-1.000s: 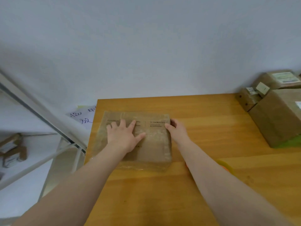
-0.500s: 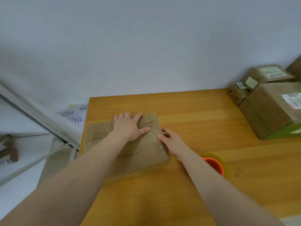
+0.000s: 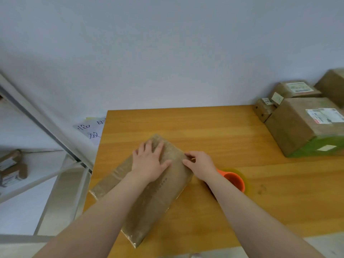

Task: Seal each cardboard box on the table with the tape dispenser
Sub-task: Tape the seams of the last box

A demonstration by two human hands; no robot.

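Far left, off the table: metal shelf (image 3: 42, 125) with what looks like two small parcels (image 3: 11, 170), blurry. One paper sign (image 3: 91, 129) sits behind the table's left far corner.

On the table (image 3: 186, 123), left of centre: one flat cardboard box (image 3: 149, 200), lying diagonally, its near corner by the table's near edge. My left hand (image 3: 149, 163) lies flat on its far end, palm down, fingers spread wide, pressing, gripping nothing. My right hand (image 3: 202, 167) is just beside it at the box's right edge, fingers fairly straight and touching that edge; no grip that I can see.

Just right of my right wrist: one orange tape dispenser (image 3: 235, 181), partly hidden by the wrist, on the table, in nobody's hand.

Far right: a cluster of four boxes, namely one large labelled box (image 3: 297, 127), one tiny box (image 3: 262, 109) on its far left, one labelled box (image 3: 296, 89) behind, and one box at the frame edge (image 3: 334, 84).

Count: five boxes on the table, one dispenser, two hands.

Progress, my guess: the flat box shows glossy film along its ends and near corner, so it is probably taped already and I'm only positioning it or smoothing it down. I can't tell whether the four far-right boxes are sealed; likely they remain.
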